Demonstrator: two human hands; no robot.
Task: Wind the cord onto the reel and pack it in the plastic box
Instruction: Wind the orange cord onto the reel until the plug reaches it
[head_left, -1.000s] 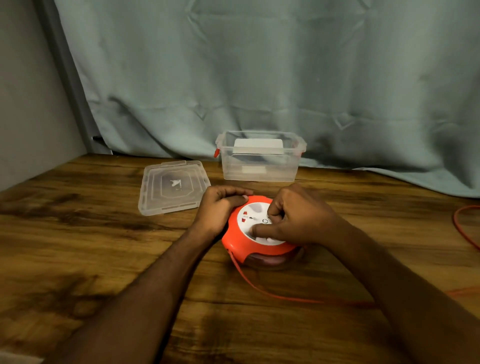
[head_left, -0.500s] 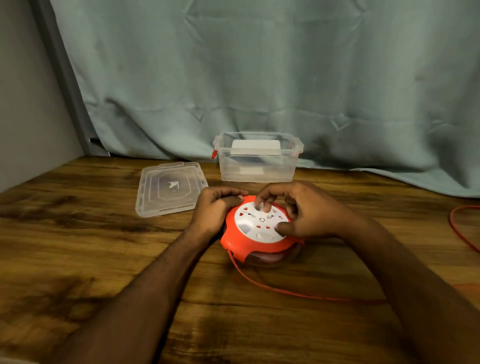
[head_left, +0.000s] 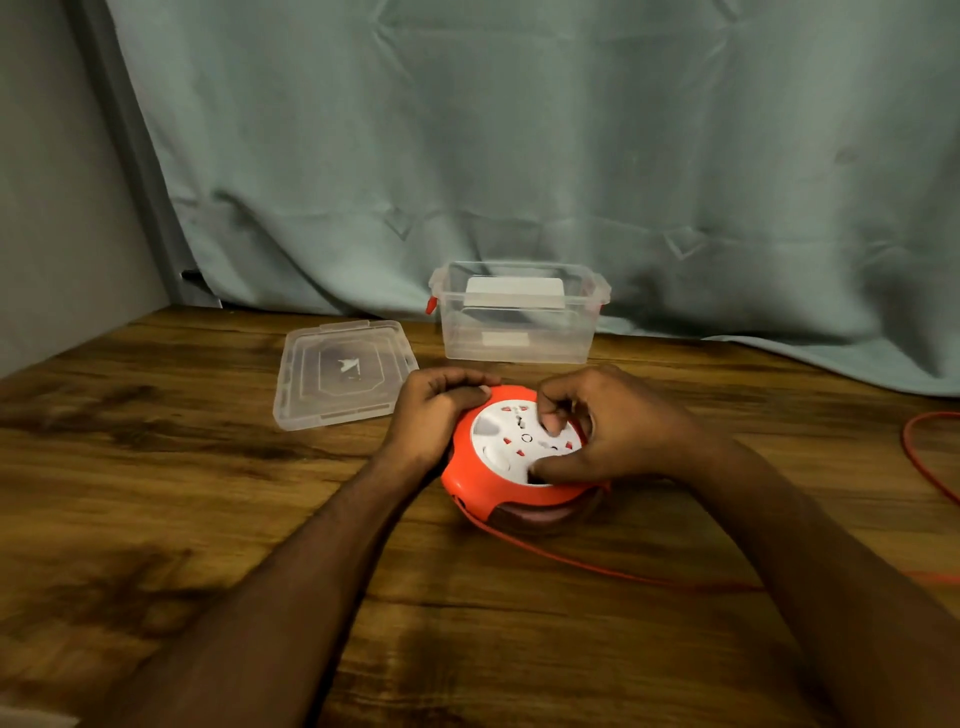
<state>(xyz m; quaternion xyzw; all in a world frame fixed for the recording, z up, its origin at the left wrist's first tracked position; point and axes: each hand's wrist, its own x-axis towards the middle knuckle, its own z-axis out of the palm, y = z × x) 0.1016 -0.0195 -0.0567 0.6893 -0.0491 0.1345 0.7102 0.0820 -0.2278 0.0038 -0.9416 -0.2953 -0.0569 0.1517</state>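
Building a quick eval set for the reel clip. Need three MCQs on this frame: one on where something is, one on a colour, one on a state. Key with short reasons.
1. Where does the lid lie?
A. On the table, left of the plastic box
B. Snapped on the plastic box
C. Under the reel

2. What colour is the cord?
A. Black
B. Orange-red
C. White

3. What state is the plastic box in?
A. Shut and latched
B. Open, reel inside
C. Open, reel not inside

Key: 1 A, the lid sits flat on the wooden table, apart from the box. 2 B, the cord matches the reel housing. 3 C, the box has no lid on, while the reel sits in front of it under the left hand and right hand.
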